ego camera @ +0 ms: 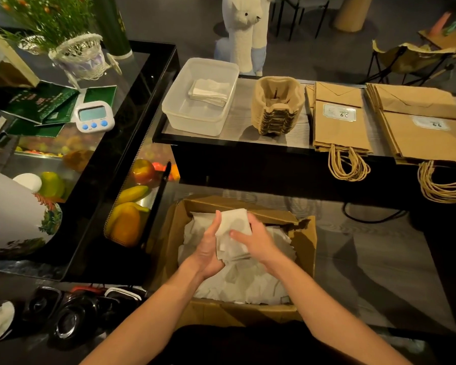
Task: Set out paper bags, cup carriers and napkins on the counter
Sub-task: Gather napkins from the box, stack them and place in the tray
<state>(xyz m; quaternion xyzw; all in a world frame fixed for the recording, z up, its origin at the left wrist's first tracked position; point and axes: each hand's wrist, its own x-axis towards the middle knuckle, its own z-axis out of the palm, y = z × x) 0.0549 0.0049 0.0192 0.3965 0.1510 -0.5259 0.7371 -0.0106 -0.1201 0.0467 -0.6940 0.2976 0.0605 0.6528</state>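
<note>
White napkins (233, 234) are being squared into a small stack between both hands, directly above an open cardboard box (304, 238) sitting on the floor. Left hand (208, 246) is pressing its open palm against the stack's left edge, and right hand (258, 239) is gripping the stack from the right, with the thumb lying across the top sheet. More loose napkins are filling the box beneath the stack.

Beyond the box, a tabletop (244, 127) is carrying the items already set out in a row. At its left end, a clear plastic tub (195, 117) is holding a folded pile of napkins (208, 92). Just right of the tub, a stack of pulp cup carriers (277, 104) is standing. Next to it, a pile of brown paper bags (340, 127) is lying flat, its twisted handles hanging over the near edge. A second, larger pile of bags (421, 133) is lying at the far right, its handles hanging likewise.
</note>
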